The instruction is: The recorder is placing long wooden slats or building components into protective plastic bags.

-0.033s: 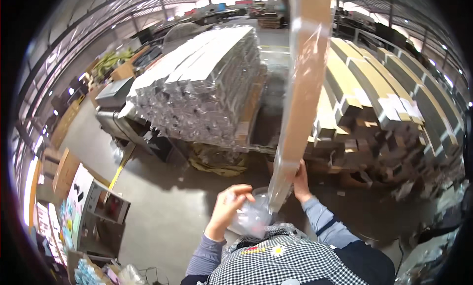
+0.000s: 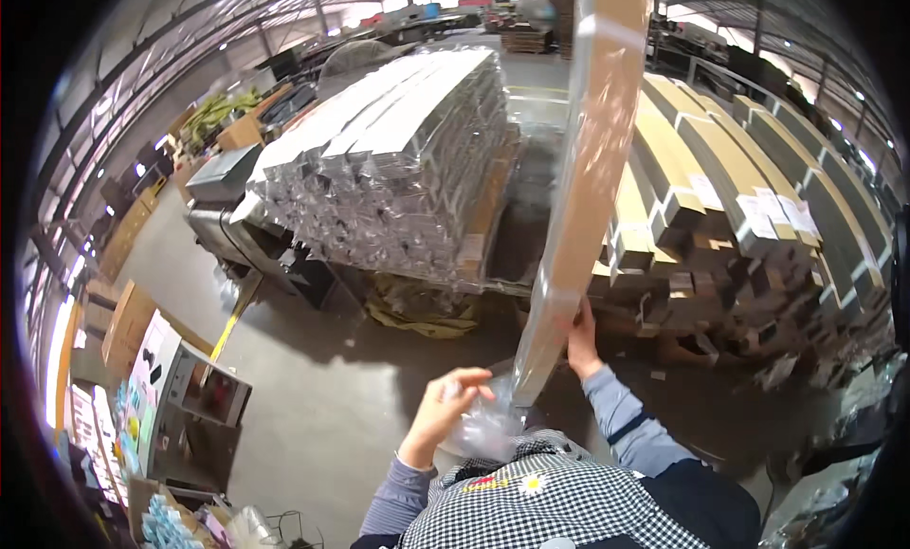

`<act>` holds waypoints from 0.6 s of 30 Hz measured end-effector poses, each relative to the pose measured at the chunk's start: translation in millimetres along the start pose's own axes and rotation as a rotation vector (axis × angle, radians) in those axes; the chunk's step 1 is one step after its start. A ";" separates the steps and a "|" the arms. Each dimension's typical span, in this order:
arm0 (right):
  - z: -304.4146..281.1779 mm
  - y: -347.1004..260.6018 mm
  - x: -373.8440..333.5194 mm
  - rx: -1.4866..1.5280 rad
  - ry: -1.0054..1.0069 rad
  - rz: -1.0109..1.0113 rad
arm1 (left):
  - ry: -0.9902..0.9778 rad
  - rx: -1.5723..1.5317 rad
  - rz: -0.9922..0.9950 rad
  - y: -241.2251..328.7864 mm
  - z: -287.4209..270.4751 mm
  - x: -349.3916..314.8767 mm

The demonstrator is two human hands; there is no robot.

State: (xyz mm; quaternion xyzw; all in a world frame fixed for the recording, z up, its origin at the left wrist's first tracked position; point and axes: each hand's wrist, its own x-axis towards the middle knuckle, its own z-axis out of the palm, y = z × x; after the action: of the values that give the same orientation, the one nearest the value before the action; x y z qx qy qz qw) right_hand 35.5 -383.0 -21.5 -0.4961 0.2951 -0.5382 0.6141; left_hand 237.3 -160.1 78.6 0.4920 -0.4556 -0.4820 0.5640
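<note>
A long, narrow cardboard box [image 2: 607,122] in glossy clear film rises from near my waist toward the top of the view. My right hand [image 2: 583,342] grips its right side near the lower end, with some fingers hidden by the box. Left of that end, my left hand [image 2: 444,411] is closed, fingers curled, on a crumpled clear plastic wrap [image 2: 485,433]. The wrap is blurred and hangs beside the box's lower end, in front of my checked apron [image 2: 502,497].
Ahead on the left is a stack of film-wrapped long boxes [image 2: 379,160]. Long cardboard boxes [image 2: 711,151] lie piled on the right. A cabinet [image 2: 194,397] stands at the left, near a yellow floor line [image 2: 227,331]. Crumpled plastic [image 2: 844,454] lies at the lower right.
The box's upper part sits slightly farther right in the view. My left hand and the plastic wrap have shifted only a little; the right hand still grips the box.
</note>
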 end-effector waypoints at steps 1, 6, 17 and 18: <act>9.9 4.3 34.6 0.093 -0.017 -0.017 | -0.051 0.003 -0.077 -13.4 -9.4 -2.0; 48.1 34.3 188.1 0.070 0.170 -0.050 | -0.095 0.276 -0.193 -67.8 -25.0 22.0; 85.6 201.4 463.8 -0.276 0.245 0.167 | 0.338 0.230 -0.353 -46.3 -86.1 114.8; 96.5 215.4 483.5 -0.069 0.165 0.312 | 0.398 0.169 -0.297 -47.3 -83.6 117.3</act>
State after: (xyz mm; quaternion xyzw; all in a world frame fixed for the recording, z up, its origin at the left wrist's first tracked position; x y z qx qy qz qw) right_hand 320.5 -831.5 -106.1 -0.4193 0.4363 -0.4648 0.6463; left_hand 329.5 -269.1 27.8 0.6839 -0.2973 -0.4135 0.5224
